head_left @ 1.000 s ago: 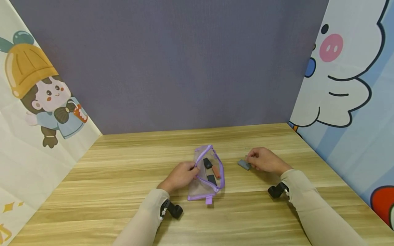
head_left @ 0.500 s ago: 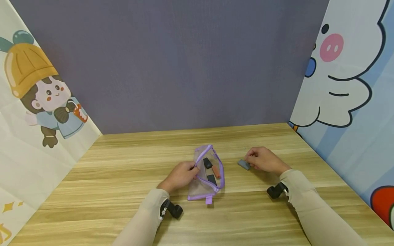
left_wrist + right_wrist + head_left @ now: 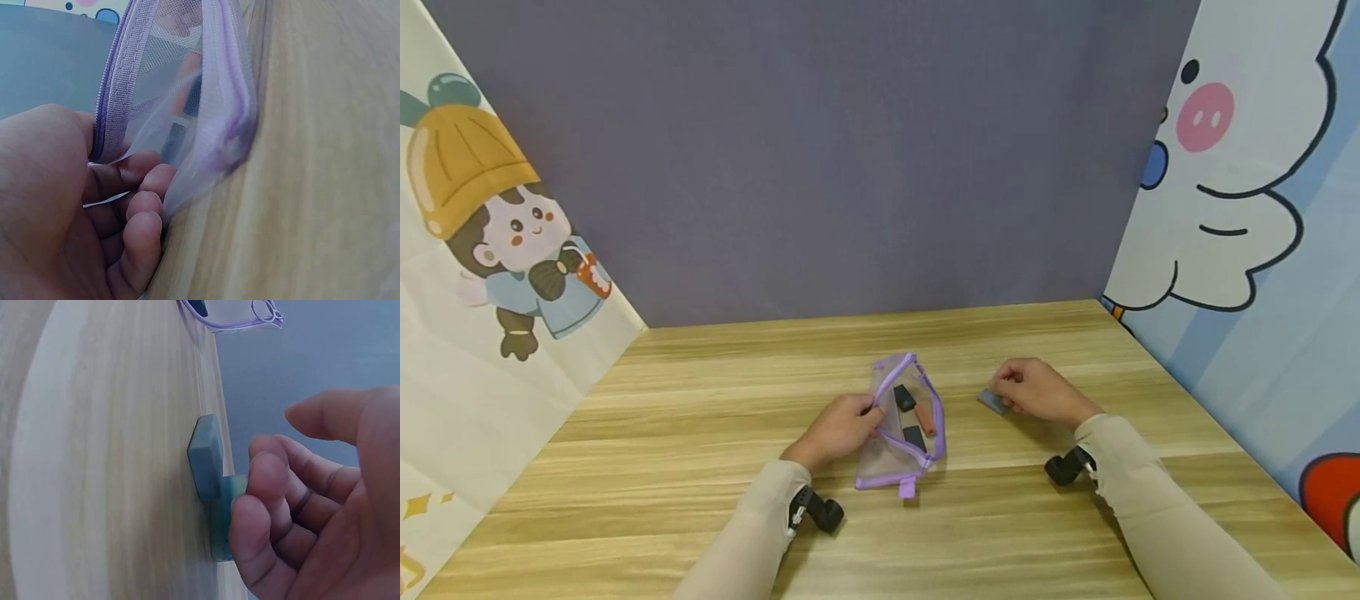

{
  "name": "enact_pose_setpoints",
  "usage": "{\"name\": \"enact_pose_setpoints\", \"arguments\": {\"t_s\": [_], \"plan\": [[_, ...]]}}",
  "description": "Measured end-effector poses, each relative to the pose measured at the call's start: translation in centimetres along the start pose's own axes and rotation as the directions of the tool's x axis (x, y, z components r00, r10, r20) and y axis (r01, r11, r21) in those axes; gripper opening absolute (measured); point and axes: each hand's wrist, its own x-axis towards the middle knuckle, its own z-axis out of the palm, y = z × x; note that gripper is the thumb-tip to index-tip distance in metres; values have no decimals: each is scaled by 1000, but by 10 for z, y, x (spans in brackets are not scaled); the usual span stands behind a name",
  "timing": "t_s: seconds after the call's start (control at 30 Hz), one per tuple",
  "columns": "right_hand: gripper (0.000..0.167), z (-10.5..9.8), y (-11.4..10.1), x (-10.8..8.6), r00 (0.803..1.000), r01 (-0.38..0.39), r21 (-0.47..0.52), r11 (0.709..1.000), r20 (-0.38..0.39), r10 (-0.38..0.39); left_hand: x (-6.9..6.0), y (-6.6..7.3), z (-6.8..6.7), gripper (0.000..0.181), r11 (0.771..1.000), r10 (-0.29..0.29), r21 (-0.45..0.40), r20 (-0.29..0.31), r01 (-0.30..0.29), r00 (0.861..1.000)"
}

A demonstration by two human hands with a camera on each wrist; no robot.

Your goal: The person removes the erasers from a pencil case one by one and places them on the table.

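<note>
In the head view, the left hand [image 3: 835,429] gripped the open edge of a purple-trimmed mesh pouch [image 3: 939,425] holding two dark pieces [image 3: 904,397] and an orange piece [image 3: 925,419]. The right hand [image 3: 1037,389] was beside a grey block [image 3: 989,402] on the table [image 3: 715,408]. In the left wrist view, thumb and fingers pinched the pouch. In the right wrist view, the right hand was unclasped, fingers loosely bent, near a teal piece [image 3: 220,519] beyond the block.

No text readable anywhere.
The wall panel [image 3: 467,392] at nine o'clock and the facing panel [image 3: 1262,250] at three carry printed drawings, without legible lettering.
</note>
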Motion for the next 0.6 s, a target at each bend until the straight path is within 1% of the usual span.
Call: {"name": "enact_pose_setpoints", "arguments": {"t_s": [0.23, 0.47, 0.6], "plan": [[21, 4, -5, 0, 1000, -6, -9, 1000, 2, 6, -2, 2, -1, 30, 1000, -16, -18, 9, 16, 1000], [21, 7, -7, 0, 1000, 29, -2, 1000, 7, -29, 0, -1, 0, 30, 1000, -4, -11, 2, 4, 1000], [20, 10, -7, 1, 999, 41, -15, 999, -3, -42, 0, -1, 1, 30, 1000, -9, -1, 2, 9, 1000]]}}
